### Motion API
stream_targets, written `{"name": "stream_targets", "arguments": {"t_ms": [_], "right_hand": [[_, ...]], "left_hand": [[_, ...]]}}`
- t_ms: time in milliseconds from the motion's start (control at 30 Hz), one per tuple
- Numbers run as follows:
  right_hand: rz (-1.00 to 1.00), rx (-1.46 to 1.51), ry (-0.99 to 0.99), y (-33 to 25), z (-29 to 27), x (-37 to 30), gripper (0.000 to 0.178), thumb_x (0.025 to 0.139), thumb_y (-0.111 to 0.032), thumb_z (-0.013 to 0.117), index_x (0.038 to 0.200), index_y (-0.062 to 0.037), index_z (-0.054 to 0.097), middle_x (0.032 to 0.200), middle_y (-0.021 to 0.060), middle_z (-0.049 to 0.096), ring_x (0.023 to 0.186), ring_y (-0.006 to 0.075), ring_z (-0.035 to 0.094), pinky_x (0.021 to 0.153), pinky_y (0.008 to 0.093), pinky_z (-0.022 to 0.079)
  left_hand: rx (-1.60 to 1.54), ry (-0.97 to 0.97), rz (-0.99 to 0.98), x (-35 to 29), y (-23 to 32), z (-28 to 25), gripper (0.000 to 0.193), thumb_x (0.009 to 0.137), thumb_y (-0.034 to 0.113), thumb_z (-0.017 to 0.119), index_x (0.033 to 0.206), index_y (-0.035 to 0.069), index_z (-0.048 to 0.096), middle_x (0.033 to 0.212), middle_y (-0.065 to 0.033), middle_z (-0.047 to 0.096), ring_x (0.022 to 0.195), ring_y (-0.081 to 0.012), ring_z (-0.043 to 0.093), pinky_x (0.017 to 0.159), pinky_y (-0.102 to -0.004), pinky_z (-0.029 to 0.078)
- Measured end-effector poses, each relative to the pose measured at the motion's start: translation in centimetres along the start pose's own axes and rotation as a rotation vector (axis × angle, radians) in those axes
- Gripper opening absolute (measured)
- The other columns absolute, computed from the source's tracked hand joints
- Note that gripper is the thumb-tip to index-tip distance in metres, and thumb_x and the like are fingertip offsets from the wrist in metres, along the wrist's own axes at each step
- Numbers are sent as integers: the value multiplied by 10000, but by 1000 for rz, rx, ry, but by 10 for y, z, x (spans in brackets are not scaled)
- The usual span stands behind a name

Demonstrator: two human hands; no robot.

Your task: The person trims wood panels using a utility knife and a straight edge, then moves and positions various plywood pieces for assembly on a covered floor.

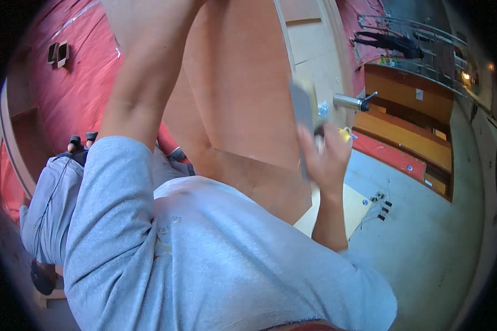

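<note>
My right hand (330,157) is closed around a scraper-like tool with a long, flat grey blade (302,110). Motion blurs the tool, and its handle is mostly hidden by the fingers. The blade stands over the right edge of a large brown sheet (240,71), beside a pale board (315,49); I cannot tell whether it touches either. My left forearm (143,71) reaches up across the sheet's left side, and the hand is beyond the top edge of the view. Just past my right hand lies something small and yellow (345,134).
A steel bottle (349,102) is beyond my right hand. Orange-brown wooden shelving (406,124) stands at right, above small black parts with wires (382,209). Pinkish-red sheeting (88,38) covers the left. One person (52,204) is close at left, another (389,43) far right.
</note>
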State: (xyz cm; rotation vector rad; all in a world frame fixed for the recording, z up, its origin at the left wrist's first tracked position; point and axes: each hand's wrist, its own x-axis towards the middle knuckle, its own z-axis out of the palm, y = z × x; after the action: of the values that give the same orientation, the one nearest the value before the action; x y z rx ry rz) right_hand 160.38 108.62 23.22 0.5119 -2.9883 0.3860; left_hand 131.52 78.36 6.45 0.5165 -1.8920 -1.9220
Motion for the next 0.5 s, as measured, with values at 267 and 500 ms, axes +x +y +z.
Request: {"name": "stream_targets", "arguments": {"t_ms": [267, 500], "right_hand": [[638, 225, 157, 61, -27, -138, 227, 936, -192, 741, 988, 15, 664, 847, 68, 641, 724, 193, 641, 697, 355, 525], [654, 1514, 249, 72, 15, -97, 448, 910, -191, 745, 1268, -42, 520, 1160, 154, 668, 723, 235, 712, 633, 384, 598]], "left_hand": [[11, -128, -23, 6, -10, 24, 589, 997, 462, 448, 932, -43, 744, 976, -317, 717, 966, -401, 706, 916, -447, 509], [449, -165, 213, 63, -45, 45, 564, 1006, 470, 345, 1082, 65, 730, 1202, -291, 677, 1175, -485, 606, 1026, -529, 443]]}}
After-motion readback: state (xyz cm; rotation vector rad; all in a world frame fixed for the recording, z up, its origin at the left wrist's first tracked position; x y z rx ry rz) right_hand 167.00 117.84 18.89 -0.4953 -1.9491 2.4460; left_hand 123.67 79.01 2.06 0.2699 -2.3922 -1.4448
